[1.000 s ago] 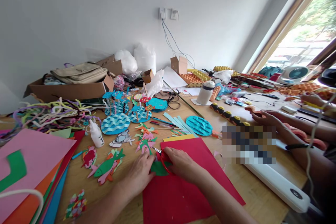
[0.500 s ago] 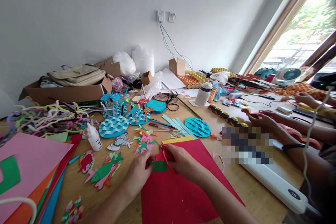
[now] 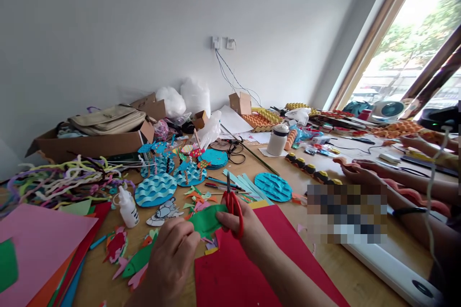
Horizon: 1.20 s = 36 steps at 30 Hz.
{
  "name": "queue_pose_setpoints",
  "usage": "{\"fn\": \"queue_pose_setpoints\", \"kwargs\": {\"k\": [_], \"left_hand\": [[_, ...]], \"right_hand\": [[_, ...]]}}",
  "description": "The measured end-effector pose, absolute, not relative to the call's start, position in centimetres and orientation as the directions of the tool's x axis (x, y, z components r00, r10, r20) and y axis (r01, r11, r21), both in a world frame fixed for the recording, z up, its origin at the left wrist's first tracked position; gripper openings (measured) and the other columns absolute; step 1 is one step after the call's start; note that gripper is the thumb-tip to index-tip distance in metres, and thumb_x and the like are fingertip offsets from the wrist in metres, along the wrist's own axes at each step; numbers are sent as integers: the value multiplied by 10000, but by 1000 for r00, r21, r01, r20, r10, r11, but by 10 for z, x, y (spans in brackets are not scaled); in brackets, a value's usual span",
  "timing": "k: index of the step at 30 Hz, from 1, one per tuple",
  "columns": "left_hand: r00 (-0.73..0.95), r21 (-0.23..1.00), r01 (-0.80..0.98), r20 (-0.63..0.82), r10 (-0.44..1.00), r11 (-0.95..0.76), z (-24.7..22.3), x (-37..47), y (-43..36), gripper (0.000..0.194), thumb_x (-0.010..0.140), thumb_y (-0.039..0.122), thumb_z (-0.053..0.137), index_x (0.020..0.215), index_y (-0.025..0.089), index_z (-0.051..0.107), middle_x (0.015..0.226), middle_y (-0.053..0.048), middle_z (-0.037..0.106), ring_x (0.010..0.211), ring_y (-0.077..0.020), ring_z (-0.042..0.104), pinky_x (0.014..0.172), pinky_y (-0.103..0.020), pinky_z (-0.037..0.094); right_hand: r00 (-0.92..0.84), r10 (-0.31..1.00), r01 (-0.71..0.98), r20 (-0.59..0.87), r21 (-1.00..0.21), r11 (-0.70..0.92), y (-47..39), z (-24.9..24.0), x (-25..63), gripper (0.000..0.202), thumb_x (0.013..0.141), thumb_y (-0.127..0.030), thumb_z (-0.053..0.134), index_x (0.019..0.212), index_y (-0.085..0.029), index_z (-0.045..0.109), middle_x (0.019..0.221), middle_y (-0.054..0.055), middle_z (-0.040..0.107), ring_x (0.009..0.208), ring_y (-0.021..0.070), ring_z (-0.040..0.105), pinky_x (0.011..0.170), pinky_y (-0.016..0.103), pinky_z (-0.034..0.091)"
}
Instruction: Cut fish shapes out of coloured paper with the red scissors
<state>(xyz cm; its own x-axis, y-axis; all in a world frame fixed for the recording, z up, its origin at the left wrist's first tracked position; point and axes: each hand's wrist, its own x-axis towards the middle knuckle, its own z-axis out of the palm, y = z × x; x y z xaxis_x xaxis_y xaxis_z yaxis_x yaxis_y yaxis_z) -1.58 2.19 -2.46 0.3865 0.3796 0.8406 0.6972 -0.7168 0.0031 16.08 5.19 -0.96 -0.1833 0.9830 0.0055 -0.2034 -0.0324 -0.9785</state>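
My left hand (image 3: 176, 249) pinches the left end of a green paper piece (image 3: 207, 220). Red-handled scissors (image 3: 235, 213) are in my right hand (image 3: 243, 225), blades pointing up and away, and its thumb presses on the right end of the green paper. Below lies a large red sheet (image 3: 252, 268), with a yellow strip (image 3: 261, 204) showing at its far edge. Paper fish (image 3: 139, 259) and a white glue bottle (image 3: 128, 207) lie to the left of my left hand. Colored scraps (image 3: 212, 244) show just under the green paper.
Colored sheets (image 3: 46, 249) and pipe cleaners (image 3: 65, 180) lie at left. Blue wave-pattern discs (image 3: 156, 189), pale strips (image 3: 245, 184) and a white bottle (image 3: 277, 140) stand or lie beyond. A white device (image 3: 392, 264) and another person's hands (image 3: 363, 175) are at right.
Both hands have lifted from the red sheet, with the green paper now raised between them. The scissors have turned upright in my right hand. The view has tilted up slightly.
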Motion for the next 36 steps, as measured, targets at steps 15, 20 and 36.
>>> {"fn": "queue_pose_setpoints", "kwargs": {"k": [15, 20, 36], "left_hand": [[204, 968, 210, 94, 974, -138, 28, -38, 60, 104, 643, 288, 635, 602, 195, 617, 543, 38, 544, 537, -135, 504, 519, -222, 418], [-49, 999, -27, 36, 998, -38, 19, -31, 62, 235, 595, 409, 665, 621, 191, 580, 547, 54, 519, 501, -106, 439, 469, -195, 398], [-28, 980, -195, -36, 999, 29, 27, -19, 46, 121, 572, 270, 722, 647, 180, 694, 614, -15, 678, 614, -176, 610, 573, -250, 499]], "right_hand": [[-377, 880, 318, 288, -852, 416, 75, 39, 138, 170, 658, -159, 612, 711, -193, 454, 621, -57, 448, 561, 100, 371, 495, 203, 288], [-256, 938, 39, 235, -967, 253, 77, 29, 126, 159, 650, -214, 605, 700, -187, 457, 646, -32, 498, 570, 112, 437, 511, 215, 344], [-258, 947, 30, 192, -978, 207, 66, 17, 119, 148, 622, -112, 557, 694, -191, 455, 650, -33, 512, 586, 119, 458, 527, 220, 369]]}}
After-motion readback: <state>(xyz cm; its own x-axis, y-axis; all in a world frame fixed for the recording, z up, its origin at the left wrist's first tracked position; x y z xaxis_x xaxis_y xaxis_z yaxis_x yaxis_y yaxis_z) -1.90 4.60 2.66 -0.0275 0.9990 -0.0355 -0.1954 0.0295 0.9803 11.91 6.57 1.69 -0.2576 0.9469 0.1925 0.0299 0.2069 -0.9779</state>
